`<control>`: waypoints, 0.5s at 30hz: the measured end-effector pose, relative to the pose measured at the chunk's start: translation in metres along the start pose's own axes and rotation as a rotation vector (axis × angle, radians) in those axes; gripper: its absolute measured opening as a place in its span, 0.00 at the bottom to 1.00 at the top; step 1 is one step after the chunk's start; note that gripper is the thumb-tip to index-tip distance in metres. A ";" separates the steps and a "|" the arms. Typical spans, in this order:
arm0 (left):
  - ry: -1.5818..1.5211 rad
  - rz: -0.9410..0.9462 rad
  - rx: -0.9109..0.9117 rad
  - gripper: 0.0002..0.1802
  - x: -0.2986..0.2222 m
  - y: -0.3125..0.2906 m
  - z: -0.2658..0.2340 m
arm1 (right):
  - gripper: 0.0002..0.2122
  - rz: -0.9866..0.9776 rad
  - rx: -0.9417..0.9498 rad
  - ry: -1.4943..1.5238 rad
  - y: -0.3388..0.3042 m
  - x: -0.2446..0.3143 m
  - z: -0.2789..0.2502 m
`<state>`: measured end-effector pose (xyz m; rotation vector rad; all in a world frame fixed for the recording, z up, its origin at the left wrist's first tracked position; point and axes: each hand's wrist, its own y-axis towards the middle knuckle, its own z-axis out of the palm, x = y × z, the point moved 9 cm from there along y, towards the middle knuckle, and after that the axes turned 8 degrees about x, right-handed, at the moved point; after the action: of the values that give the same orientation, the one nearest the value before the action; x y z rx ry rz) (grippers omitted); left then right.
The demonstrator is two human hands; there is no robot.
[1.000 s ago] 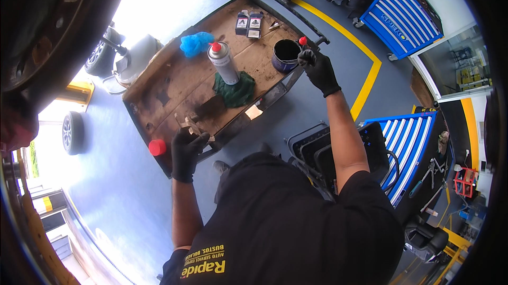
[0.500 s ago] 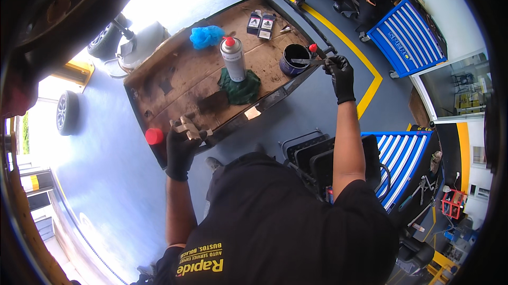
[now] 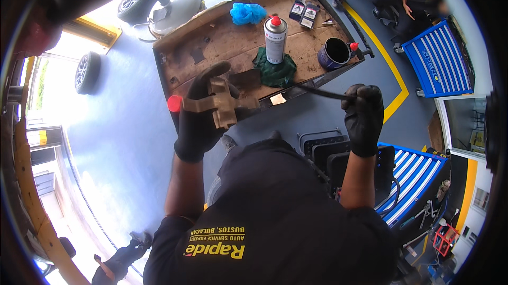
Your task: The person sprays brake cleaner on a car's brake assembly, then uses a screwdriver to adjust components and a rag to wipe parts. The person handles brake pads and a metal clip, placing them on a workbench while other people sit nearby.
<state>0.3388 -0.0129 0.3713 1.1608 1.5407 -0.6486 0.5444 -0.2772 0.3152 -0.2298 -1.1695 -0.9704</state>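
My left hand [image 3: 194,134], in a black glove, is wrapped round a tan metal brake caliper bracket [image 3: 224,105], lifted at the near edge of the cart. Gripped in my black-gloved right hand [image 3: 364,118] is a thin, dark, flat strip tool [image 3: 324,93], its tip pointing left toward the bracket but apart from it. Beyond the right hand stands an open dark tub [image 3: 334,56] with black contents. A spray can [image 3: 274,44] with a red top stands upright on a green cloth [image 3: 276,72].
The low cart [image 3: 222,36] is lined with stained cardboard. On it lie a crumpled blue plastic piece [image 3: 247,13] and small boxes [image 3: 309,16]. A red cap [image 3: 174,103] is beside my left hand. Blue tool cabinets [image 3: 439,60] stand at right; people sit beyond the cart.
My right hand has drawn the strip tool away from the tub, nearer to me. The left hand has raised the bracket and turned it up. The whole view has shifted.
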 end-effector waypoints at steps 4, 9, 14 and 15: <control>-0.036 0.022 0.079 0.46 -0.020 -0.004 -0.004 | 0.05 -0.108 0.245 -0.190 0.012 0.039 0.036; 0.186 0.201 0.242 0.47 -0.054 0.000 -0.011 | 0.05 -0.180 0.539 -0.375 0.033 0.086 0.089; 0.135 0.345 0.363 0.44 -0.066 0.008 -0.022 | 0.05 -0.366 0.877 -0.615 0.042 0.115 0.140; 0.155 0.364 0.376 0.43 -0.070 0.006 -0.021 | 0.05 -0.386 0.935 -0.628 0.043 0.118 0.147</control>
<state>0.3342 -0.0157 0.4443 1.7627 1.3136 -0.6258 0.4840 -0.2230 0.4909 0.4972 -2.1776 -0.5812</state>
